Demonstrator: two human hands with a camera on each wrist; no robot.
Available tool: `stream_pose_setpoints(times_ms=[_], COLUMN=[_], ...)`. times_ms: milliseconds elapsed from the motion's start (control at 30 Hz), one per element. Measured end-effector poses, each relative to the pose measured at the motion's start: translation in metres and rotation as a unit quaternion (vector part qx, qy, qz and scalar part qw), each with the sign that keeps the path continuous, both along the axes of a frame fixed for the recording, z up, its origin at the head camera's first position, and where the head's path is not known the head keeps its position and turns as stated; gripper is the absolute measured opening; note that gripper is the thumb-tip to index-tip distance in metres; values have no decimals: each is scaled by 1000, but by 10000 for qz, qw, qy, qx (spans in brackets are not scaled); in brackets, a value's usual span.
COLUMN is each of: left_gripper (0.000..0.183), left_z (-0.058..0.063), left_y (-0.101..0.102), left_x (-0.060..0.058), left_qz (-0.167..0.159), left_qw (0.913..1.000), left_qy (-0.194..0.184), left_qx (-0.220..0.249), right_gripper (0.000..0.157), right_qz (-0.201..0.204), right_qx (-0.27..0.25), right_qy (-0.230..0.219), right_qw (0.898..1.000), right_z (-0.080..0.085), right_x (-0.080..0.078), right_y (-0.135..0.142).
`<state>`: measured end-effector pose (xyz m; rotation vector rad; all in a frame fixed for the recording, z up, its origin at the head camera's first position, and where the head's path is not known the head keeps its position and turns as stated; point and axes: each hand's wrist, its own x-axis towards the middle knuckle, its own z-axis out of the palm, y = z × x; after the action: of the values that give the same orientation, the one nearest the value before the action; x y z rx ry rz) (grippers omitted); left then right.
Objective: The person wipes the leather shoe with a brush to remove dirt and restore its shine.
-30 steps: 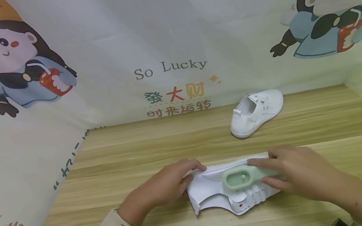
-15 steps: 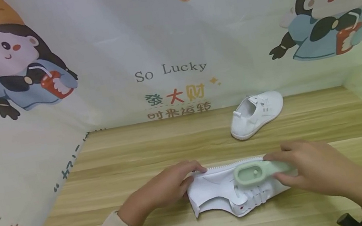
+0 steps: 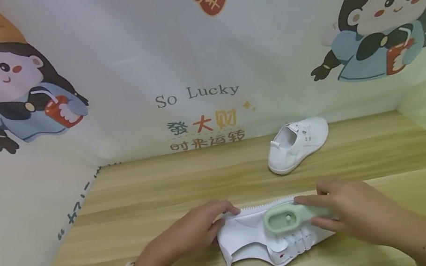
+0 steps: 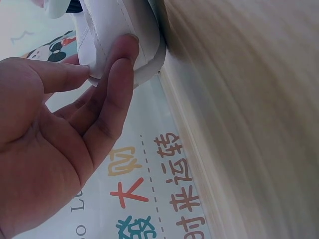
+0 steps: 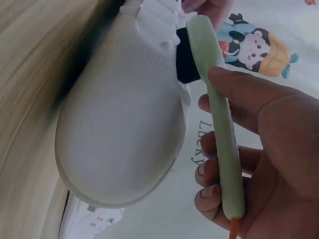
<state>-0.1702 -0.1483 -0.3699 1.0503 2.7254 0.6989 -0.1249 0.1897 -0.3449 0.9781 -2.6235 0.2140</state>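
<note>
A white lace-up shoe (image 3: pixel 242 237) lies on its side on the wooden table, sole edge facing away and opening toward me. My left hand (image 3: pixel 200 230) pinches its heel between thumb and fingers, as the left wrist view shows up close. In my right hand (image 3: pixel 359 211) is a pale green brush (image 3: pixel 281 219), gripped by its handle. Its dark bristles (image 5: pixel 187 57) press against the shoe's upper side, beside the laces. From the right wrist view, the rounded toe (image 5: pixel 119 124) points toward the camera, and an orange loop (image 5: pixel 234 229) hangs from the handle's end.
A second white shoe (image 3: pixel 298 144) stands upright near the back of the table. Behind it rises a pale printed backdrop (image 3: pixel 121 97), which also covers both sides. Wooden tabletop (image 3: pixel 154 186) extends left and right of the hands.
The brush slid right toward the toe, then came back left along the shoe's side. My left hand keeps its hold on the heel. The head view has tilted slightly upward.
</note>
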Motion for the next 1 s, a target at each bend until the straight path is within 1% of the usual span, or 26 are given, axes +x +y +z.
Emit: stream_pose_setpoints(times_ms=[67, 200, 367, 500, 567, 767, 900, 1000], left_gripper=[28, 29, 29, 29, 30, 31, 30, 30], left_z=[-2, -3, -2, -1, -3, -2, -2, -4], left_y=[1, 3, 3, 2, 0, -4, -3, 1], left_x=[1, 2, 0, -1, 2, 3, 3, 1], left_qz=[-10, -32, -23, -20, 6, 94, 34, -7], left_qw=[10000, 10000, 10000, 10000, 10000, 9999, 10000, 10000], left_qy=[-30, -71, -53, -5, -38, 56, 52, -7], left_qx=[-9, -20, -20, 1, 8, 4, -18, 4], right_gripper=[40, 38, 35, 35, 35, 36, 36, 35], right_qz=[-70, -333, -603, -737, -743, -788, -756, -657], right_qx=[54, 175, 216, 203, 230, 295, 266, 284], right_qy=[-41, -282, -495, -732, -838, -810, -891, -715], right_qw=[10000, 9989, 9967, 9944, 9934, 9932, 9928, 9949], right_z=[0, 3, 12, 20, 22, 27, 24, 19], right_x=[1, 2, 1, 0, 1, 1, 2, 3], right_y=[2, 8, 17, 24, 26, 29, 25, 22])
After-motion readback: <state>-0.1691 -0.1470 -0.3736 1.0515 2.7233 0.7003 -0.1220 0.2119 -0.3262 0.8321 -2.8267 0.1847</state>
